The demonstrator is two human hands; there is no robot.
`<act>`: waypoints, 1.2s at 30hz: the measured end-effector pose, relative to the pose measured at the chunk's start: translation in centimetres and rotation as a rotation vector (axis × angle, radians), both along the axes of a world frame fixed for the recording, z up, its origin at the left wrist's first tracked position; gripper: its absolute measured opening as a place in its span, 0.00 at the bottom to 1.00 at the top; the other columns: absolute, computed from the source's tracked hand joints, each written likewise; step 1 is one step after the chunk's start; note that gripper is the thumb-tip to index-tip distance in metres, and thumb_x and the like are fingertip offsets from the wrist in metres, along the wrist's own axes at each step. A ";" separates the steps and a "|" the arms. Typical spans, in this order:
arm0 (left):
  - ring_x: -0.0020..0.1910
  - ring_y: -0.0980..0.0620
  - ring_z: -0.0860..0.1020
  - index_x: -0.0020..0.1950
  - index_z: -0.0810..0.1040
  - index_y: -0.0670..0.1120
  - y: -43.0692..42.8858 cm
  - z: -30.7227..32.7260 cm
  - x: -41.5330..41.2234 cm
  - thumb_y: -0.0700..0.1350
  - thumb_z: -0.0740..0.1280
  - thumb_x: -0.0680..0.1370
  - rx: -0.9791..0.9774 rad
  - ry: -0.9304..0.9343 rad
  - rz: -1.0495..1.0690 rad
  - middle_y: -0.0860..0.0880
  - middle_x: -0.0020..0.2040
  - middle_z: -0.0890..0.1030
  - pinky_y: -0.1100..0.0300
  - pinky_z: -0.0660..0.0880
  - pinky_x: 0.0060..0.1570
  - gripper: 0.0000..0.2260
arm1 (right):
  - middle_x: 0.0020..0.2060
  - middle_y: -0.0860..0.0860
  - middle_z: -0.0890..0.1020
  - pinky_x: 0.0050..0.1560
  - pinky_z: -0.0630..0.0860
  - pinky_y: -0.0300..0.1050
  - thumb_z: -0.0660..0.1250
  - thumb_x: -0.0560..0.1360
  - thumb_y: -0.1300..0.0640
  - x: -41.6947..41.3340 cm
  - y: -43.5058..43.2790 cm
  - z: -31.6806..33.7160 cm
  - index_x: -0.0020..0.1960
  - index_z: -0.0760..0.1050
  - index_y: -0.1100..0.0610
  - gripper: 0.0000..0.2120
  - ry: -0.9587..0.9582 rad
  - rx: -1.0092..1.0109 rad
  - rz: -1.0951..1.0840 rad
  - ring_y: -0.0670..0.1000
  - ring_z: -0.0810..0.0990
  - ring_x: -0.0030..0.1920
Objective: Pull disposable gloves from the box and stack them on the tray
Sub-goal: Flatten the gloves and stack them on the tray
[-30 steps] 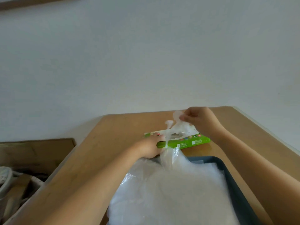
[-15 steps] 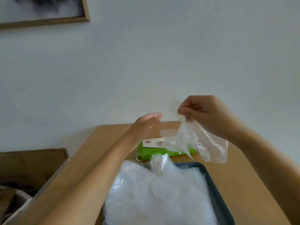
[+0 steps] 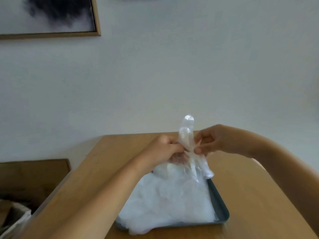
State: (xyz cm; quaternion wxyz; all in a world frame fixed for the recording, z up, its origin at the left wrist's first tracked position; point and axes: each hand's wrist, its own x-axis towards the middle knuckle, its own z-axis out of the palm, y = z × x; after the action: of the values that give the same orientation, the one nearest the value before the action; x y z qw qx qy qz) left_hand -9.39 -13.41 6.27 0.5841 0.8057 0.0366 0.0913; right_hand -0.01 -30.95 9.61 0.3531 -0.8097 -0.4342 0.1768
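Observation:
A clear plastic glove [image 3: 187, 135] hangs in the air above the far end of the dark tray [image 3: 220, 202]. My left hand [image 3: 164, 149] pinches it from the left and my right hand [image 3: 210, 142] pinches it from the right, at about the same height. One glove finger sticks up above my hands; the rest droops toward the tray. A thick white pile of gloves [image 3: 170, 199] fills the tray. The glove box is hidden behind my hands and the glove.
The tray lies on a wooden table [image 3: 255, 195] that ends at a pale wall. A framed picture [image 3: 48, 16] hangs at the upper left. Lower left, beyond the table edge, are a brown board [image 3: 32, 176] and some clutter.
My left hand left the box, rose and took hold of the glove. My right hand pulled the glove free of the box and both hands now hold it over the tray.

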 end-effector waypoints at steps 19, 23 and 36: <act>0.30 0.52 0.75 0.39 0.80 0.41 6.2 -6.6 -1.1 0.39 0.71 0.73 0.129 0.649 0.154 0.45 0.34 0.79 0.61 0.71 0.31 0.03 | 0.26 0.51 0.78 0.26 0.71 0.36 0.64 0.75 0.65 -0.4 3.2 -12.7 0.34 0.74 0.60 0.11 0.097 -0.046 -0.303 0.46 0.72 0.22; 0.30 0.54 0.75 0.39 0.80 0.42 8.1 -7.4 -1.2 0.37 0.66 0.76 0.160 0.698 0.244 0.46 0.36 0.79 0.65 0.70 0.25 0.06 | 0.29 0.49 0.77 0.29 0.67 0.37 0.62 0.72 0.62 0.6 3.2 -14.2 0.37 0.75 0.63 0.07 -0.113 -0.108 -0.317 0.47 0.70 0.27; 0.52 0.49 0.78 0.54 0.79 0.48 3.0 -4.0 -2.2 0.44 0.62 0.78 0.891 -0.064 0.439 0.50 0.51 0.82 0.56 0.73 0.52 0.08 | 0.39 0.53 0.82 0.35 0.68 0.43 0.64 0.77 0.53 0.3 3.6 -14.9 0.44 0.77 0.59 0.10 -0.238 -0.117 -0.347 0.51 0.77 0.38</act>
State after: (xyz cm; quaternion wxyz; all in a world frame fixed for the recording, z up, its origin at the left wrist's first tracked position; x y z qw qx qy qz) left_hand -11.59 -10.44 2.30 0.1510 0.9470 0.1449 0.2436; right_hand 0.24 -27.39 -5.33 0.2771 -0.9065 -0.3159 0.0416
